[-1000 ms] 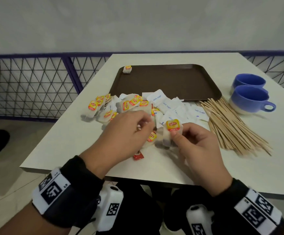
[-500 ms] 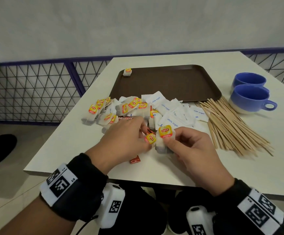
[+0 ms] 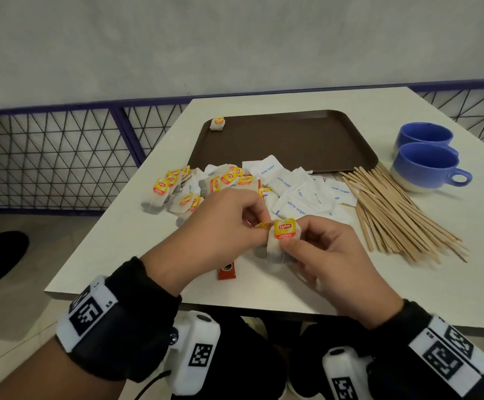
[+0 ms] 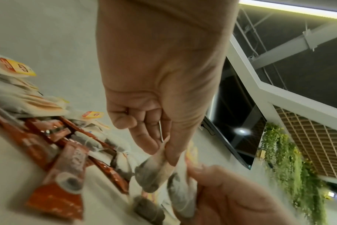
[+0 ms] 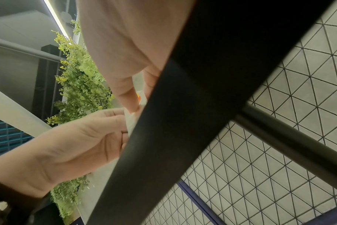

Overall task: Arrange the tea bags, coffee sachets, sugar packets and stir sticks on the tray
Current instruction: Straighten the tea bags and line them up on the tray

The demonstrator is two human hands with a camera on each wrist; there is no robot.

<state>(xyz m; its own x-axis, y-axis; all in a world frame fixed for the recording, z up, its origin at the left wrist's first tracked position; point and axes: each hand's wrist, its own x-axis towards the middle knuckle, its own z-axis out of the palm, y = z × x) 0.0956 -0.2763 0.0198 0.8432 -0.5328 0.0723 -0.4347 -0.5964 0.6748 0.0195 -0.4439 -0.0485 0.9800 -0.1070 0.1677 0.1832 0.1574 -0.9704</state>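
My right hand (image 3: 294, 241) pinches a Lipton tea bag (image 3: 284, 230) just above the table's near edge. My left hand (image 3: 257, 226) pinches a second tea bag (image 4: 152, 172) by its top, right beside the first. The brown tray (image 3: 292, 142) lies beyond, with one tea bag (image 3: 217, 123) in its far left corner. A tea bag pile (image 3: 177, 192), white sugar packets (image 3: 295, 197) and wooden stir sticks (image 3: 393, 215) lie in front of the tray. A red coffee sachet (image 3: 227, 271) lies under my left hand. More coffee sachets (image 4: 56, 179) show in the left wrist view.
Two blue cups (image 3: 425, 166) stand right of the tray. A wire-mesh railing (image 3: 56, 157) runs along the table's left and far sides. The table's dark edge (image 5: 183, 121) blocks most of the right wrist view.
My left hand has picked a tea bag out of the pile and brought it against the one in my right hand. Both hands have lifted slightly.
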